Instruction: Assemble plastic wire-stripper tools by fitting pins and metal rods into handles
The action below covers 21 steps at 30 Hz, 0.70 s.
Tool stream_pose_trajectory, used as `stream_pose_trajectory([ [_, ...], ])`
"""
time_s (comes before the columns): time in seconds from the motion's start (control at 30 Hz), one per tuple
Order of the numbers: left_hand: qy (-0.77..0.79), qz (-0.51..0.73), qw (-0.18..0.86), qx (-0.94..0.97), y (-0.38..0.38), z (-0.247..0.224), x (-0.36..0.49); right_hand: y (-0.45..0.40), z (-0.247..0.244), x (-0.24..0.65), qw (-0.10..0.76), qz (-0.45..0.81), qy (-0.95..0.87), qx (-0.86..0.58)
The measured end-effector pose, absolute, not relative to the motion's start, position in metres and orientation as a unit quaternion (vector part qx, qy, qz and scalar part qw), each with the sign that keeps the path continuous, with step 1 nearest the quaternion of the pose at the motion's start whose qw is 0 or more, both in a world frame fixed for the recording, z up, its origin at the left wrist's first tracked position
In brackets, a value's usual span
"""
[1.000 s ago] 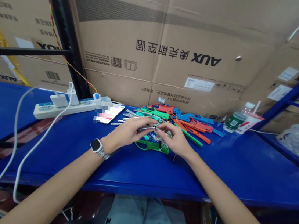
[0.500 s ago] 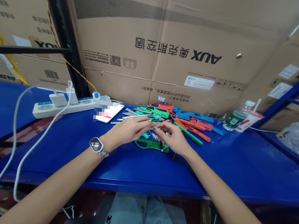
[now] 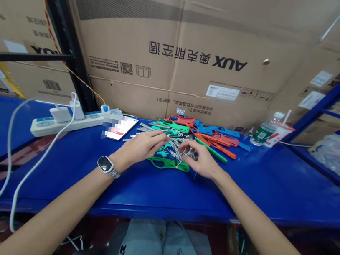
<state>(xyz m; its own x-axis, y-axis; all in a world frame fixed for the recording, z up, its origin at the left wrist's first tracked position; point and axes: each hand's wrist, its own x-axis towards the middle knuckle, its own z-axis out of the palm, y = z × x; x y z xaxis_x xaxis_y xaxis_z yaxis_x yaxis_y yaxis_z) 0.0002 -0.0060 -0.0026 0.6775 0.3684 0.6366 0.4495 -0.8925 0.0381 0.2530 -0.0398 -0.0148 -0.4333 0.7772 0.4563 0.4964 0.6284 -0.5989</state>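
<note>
Over the left part of a pile of small parts, my left hand (image 3: 145, 146) has its fingers bent and pressed together. Whatever it may be pinching is too small to make out. My right hand (image 3: 201, 159) is just right of the pile, thumb and forefinger apart with nothing visible between them. Between the hands lies a tangle of thin whitish wires (image 3: 176, 148) with small metal parts. Small teal plastic pieces (image 3: 162, 153) lie beside the wires. A green plastic casing (image 3: 169, 164), shaped like a long lighter's shell, lies in front, partly behind my left hand.
Behind the pile lie red casings (image 3: 225, 140), blue casings (image 3: 226, 132) and metal rods (image 3: 146, 127). A phone (image 3: 122, 128) and a white power strip (image 3: 89, 119) are at left. A bottle (image 3: 263, 132) and a cup (image 3: 279, 135) stand right. A large carton (image 3: 123, 32) backs the blue table (image 3: 135, 194).
My hands have moved apart from where their fingertips met over the pile, uncovering more wires. The right fingers have spread. The whole view has shifted slightly.
</note>
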Motion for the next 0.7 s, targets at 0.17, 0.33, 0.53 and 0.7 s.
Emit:
stream_pose_trajectory([
  [0.17,-0.231,-0.372,0.001,-0.899,-0.008,-0.004,0.002,-0.044,-0.016,0.242,0.285,0.12,-0.843,-0.44],
  [0.33,-0.221,-0.405,-0.061,-0.885,-0.003,-0.006,0.001,-0.043,-0.015,0.243,0.317,0.128,-0.831,-0.439],
  [0.53,-0.203,-0.409,-0.061,-0.887,-0.004,-0.005,0.003,-0.044,-0.008,0.233,0.369,0.058,-0.852,-0.366],
  [0.7,-0.23,-0.389,-0.136,-0.882,-0.008,-0.003,0.004,-0.037,0.001,0.233,0.359,0.003,-0.881,-0.307],
])
